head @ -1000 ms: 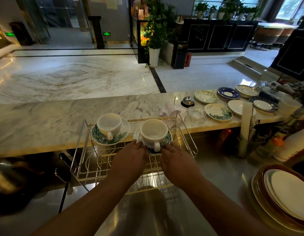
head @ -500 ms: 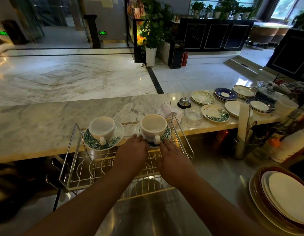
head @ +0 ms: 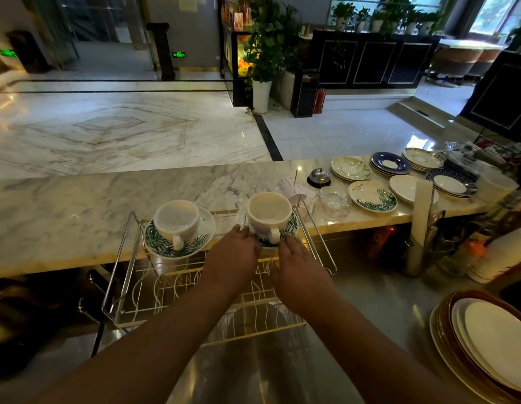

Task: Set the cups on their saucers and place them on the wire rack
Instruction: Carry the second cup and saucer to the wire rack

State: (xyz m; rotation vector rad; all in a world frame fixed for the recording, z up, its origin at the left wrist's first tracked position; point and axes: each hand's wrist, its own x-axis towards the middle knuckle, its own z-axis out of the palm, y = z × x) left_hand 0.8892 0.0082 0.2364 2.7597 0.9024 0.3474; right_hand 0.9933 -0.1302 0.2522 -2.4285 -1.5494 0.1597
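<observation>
Two white cups sit on leaf-patterned saucers at the far end of a wire rack (head: 128,258). The left cup (head: 176,221) stands on its saucer (head: 204,237), untouched. The right cup (head: 269,212) rests on the right saucer (head: 293,225), its handle pointing toward me. My left hand (head: 233,255) holds that saucer's left rim with its fingertips. My right hand (head: 297,266) holds its near right rim. Both hands reach over the rack's white wire dividers.
On the marble counter (head: 78,211) to the right lie a glass ashtray (head: 334,197), a call bell (head: 319,177), a spare leaf saucer (head: 372,196) and several stacked saucers (head: 390,163). A stack of large plates (head: 492,342) sits at near right. Bottles and a utensil holder (head: 422,237) stand right of the rack.
Both hands have pushed the right cup and saucer a little farther toward the rack's far end. The left cup and saucer have not moved.
</observation>
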